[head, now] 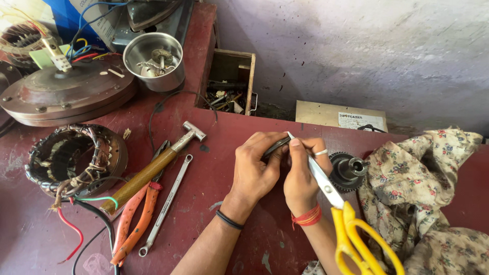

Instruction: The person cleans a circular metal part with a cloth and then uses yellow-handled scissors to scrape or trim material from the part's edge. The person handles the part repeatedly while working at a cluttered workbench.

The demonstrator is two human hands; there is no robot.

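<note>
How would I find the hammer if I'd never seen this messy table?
Start at the dark red table and look left of the person's left hand. The hammer lies slanted between the wire-wound motor coil and a thin silver spanner. It alone has a wooden handle and a small metal head.

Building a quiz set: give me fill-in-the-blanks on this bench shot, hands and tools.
1. The right hand grips scissors with ____ handles.
2. The left hand pinches a thin dark metal part against the scissor ____.
3. The hammer has a ____ handle.
4. Right of the hands sits a dark ____.

Missing: yellow; tip; wooden; gear
</note>
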